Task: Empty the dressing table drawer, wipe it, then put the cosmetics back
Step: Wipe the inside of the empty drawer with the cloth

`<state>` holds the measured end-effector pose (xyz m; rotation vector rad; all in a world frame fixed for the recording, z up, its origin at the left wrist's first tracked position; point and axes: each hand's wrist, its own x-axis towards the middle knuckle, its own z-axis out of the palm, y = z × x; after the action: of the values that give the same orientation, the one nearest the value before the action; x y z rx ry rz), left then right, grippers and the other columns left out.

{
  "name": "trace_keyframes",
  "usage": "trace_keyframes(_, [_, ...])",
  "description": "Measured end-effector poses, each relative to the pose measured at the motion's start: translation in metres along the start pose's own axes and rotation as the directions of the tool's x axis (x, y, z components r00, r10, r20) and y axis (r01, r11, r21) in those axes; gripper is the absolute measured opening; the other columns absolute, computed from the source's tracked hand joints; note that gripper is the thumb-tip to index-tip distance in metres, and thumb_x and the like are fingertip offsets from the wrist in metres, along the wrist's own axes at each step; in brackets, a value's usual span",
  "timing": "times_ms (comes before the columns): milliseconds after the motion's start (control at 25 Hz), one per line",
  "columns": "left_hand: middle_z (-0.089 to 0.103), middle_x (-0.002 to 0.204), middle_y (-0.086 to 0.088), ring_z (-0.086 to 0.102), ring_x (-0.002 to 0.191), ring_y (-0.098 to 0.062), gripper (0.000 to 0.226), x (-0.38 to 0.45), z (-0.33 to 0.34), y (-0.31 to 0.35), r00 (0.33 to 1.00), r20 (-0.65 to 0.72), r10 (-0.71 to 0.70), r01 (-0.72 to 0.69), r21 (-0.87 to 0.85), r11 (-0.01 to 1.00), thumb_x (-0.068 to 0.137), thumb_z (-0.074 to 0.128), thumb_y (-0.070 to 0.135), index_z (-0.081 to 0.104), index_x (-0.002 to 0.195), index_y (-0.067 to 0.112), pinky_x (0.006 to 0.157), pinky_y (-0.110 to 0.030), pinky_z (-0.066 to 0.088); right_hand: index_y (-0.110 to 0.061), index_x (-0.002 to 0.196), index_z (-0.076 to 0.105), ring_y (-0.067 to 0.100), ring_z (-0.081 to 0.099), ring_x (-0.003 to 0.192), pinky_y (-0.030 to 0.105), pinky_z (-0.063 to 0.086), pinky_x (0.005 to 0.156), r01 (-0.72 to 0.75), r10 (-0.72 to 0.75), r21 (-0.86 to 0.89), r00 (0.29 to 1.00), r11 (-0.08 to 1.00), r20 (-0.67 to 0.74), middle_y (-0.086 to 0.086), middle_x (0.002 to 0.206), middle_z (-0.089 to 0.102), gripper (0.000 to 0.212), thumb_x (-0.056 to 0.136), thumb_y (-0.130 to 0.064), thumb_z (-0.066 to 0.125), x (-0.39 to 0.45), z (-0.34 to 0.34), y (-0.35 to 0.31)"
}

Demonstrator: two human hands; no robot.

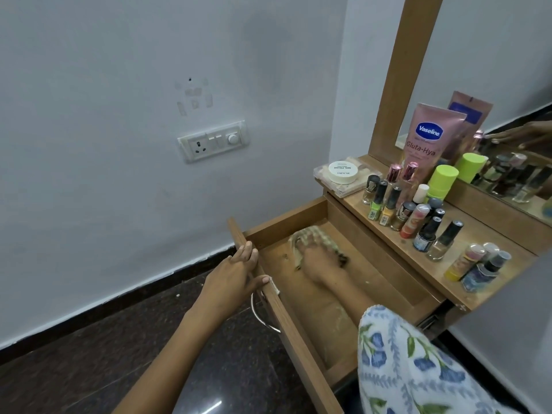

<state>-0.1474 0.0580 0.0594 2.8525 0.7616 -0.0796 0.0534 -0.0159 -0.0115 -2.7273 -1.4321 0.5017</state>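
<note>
Wooden drawer (352, 234) stands open; my left hand (231, 274) grips its front edge, my right hand (315, 259) presses a checked cloth (307, 237) onto its floor.

Bare drawer (373, 282) floor lies open beside the cloth (310, 239); nail polish bottles (418, 216) crowd the table (484, 234) above.

A white switch plate (212, 141) sits on the pale wall (104, 144) at left. Below lies a dark speckled floor (89, 354). A wood-framed mirror (490, 94) stands far right.
</note>
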Motion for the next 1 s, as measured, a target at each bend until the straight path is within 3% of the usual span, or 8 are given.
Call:
trace_keyframes(80, [0.008,0.159,-0.002,0.013,0.145,-0.015,0.069,0.001,0.000,0.000,1.000,-0.002,0.007,-0.007,-0.029,1.000,0.094,0.037,0.052,0.020,0.149,0.015,0.115,-0.030,0.021,-0.013,0.151,0.013,0.034,-0.009,0.147,0.048,0.000,0.119,0.014,-0.014,0.043,1.000,0.999,-0.005,0.018,0.159,-0.008,0.058,0.100,-0.031,0.033,-0.011,0.014,-0.018])
trace_keyframes(240, [0.014,0.158,0.002,0.028,0.141,-0.018,0.069,0.002,-0.005,0.001,1.000,-0.003,-0.014,0.014,-0.022,1.000,0.092,0.042,0.055,0.026,0.148,0.018,0.110,-0.031,0.032,-0.002,0.148,0.011,0.038,-0.014,0.145,0.049,-0.004,0.118,-0.103,0.110,0.142,0.993,0.984,-0.041,0.026,0.156,-0.011,0.067,0.100,-0.047,0.026,0.010,0.008,-0.012])
trace_keyframes(440, [0.017,0.157,0.004,0.034,0.137,-0.019,0.071,0.003,-0.012,0.005,0.999,-0.007,-0.037,0.037,-0.004,0.999,0.090,0.041,0.059,0.028,0.147,0.019,0.107,-0.030,0.034,-0.005,0.147,0.016,0.037,-0.010,0.146,0.048,-0.002,0.117,-0.153,0.164,0.143,0.984,0.978,-0.063,0.025,0.157,-0.008,0.067,0.099,-0.051,0.029,0.031,-0.002,0.011])
trace_keyframes(680, [0.015,0.158,-0.001,0.034,0.137,-0.022,0.071,0.000,-0.015,0.010,0.999,0.010,-0.052,0.052,0.029,0.998,0.091,0.041,0.056,0.028,0.147,0.015,0.106,-0.031,0.033,-0.008,0.142,0.020,0.035,0.011,0.145,0.046,0.019,0.116,-0.145,0.149,0.049,0.986,0.988,-0.081,0.024,0.156,0.014,0.058,0.099,-0.044,0.035,-0.004,-0.002,0.029])
trace_keyframes(840, [0.016,0.157,-0.005,0.032,0.139,-0.023,0.070,-0.001,-0.012,0.012,0.998,0.011,-0.064,0.064,0.034,0.997,0.092,0.042,0.054,0.027,0.147,0.012,0.107,-0.033,0.034,-0.005,0.149,-0.015,0.032,0.055,0.117,0.041,0.043,0.094,-0.188,0.188,0.019,0.981,0.982,-0.044,0.018,0.137,0.051,0.076,0.100,-0.031,0.037,-0.066,-0.002,0.053])
trace_keyframes(920, [0.015,0.158,-0.007,0.030,0.140,-0.023,0.068,-0.001,-0.010,0.014,0.998,0.007,-0.062,0.062,0.042,0.997,0.094,0.040,0.051,0.025,0.147,0.010,0.108,-0.034,0.032,-0.005,0.148,-0.018,0.032,0.046,0.128,0.041,0.039,0.101,-0.189,0.189,-0.014,0.981,0.982,0.044,0.018,0.147,0.040,0.074,0.102,-0.032,0.033,-0.089,-0.006,0.064])
trace_keyframes(1000, [0.014,0.158,-0.008,0.029,0.140,-0.024,0.066,-0.003,-0.008,0.015,0.998,0.012,-0.059,0.059,0.029,0.998,0.096,0.038,0.049,0.024,0.147,0.010,0.109,-0.034,0.032,-0.004,0.150,-0.014,0.030,0.006,0.148,0.041,0.013,0.118,-0.171,0.173,-0.028,0.969,0.985,0.177,0.018,0.160,0.001,0.072,0.102,-0.041,0.026,-0.101,-0.003,0.069])
